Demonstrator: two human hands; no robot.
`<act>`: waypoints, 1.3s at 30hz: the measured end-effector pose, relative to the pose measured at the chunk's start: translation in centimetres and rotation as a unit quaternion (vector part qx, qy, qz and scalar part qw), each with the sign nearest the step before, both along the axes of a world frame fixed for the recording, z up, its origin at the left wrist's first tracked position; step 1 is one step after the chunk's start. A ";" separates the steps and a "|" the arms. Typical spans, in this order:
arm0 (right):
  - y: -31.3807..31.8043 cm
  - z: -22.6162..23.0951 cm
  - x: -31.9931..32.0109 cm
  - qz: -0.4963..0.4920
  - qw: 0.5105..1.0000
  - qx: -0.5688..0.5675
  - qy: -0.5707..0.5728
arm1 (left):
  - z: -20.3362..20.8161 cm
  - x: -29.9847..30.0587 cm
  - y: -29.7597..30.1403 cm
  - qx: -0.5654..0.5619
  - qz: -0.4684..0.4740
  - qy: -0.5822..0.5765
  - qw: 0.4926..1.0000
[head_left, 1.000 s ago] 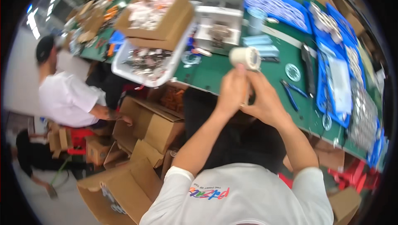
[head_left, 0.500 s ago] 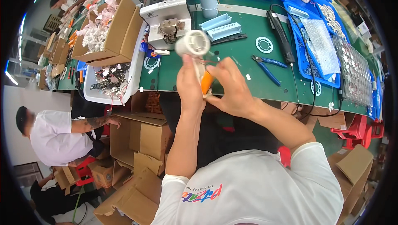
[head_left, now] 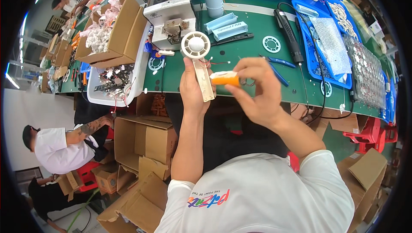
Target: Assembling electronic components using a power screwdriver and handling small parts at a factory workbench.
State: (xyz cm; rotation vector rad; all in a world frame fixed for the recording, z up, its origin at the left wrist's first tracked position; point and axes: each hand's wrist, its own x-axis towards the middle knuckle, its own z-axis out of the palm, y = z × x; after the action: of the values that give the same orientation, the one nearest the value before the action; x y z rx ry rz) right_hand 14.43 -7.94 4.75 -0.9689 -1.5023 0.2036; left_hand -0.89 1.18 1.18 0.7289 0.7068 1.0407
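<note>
My left hand (head_left: 192,88) is closed round the handle of a cream-white handheld fan body (head_left: 203,75). Its round, vented head points away from me, and the open inside of the handle faces up. Thin red wires (head_left: 219,63) with a small white plug stick out to the right below the head. Between the fingers and thumb of my right hand (head_left: 261,93) is an orange cylindrical battery (head_left: 226,79), just right of the handle and apart from it. White residue clings to its upper side. Motion slightly blurs the right fingers.
Blue-handled cutters (head_left: 279,67), an electric screwdriver (head_left: 288,35), light-blue shells (head_left: 229,29) and a white ring (head_left: 271,44) lie on the green table. A grey-white machine (head_left: 170,14) stands behind, left. A white bin (head_left: 139,78) of parts flanks it. Cardboard boxes (head_left: 146,140) sit below left.
My right hand has drawn the battery out of the handle and to the right. The fan body has turned, so its handle's open inside now shows. The seated person at left has shifted.
</note>
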 end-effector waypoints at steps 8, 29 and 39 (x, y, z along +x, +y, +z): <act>-1.6 1.1 3.5 0.023 0.992 -0.039 0.121 | 1.0 0.3 -0.7 0.051 -0.078 0.060 0.994; -3.0 0.4 6.8 0.071 0.962 -0.058 0.255 | 2.9 1.8 -0.9 0.374 0.060 0.529 0.759; -2.9 0.5 6.0 0.113 0.958 -0.056 0.259 | 3.0 0.7 -0.7 0.322 0.066 0.594 0.734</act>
State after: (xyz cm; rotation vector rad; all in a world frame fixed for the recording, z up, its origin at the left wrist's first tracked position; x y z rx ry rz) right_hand 20.47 -10.80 5.28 -0.7530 -1.1178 0.6632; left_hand -0.20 0.51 4.18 2.0671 1.5235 0.8433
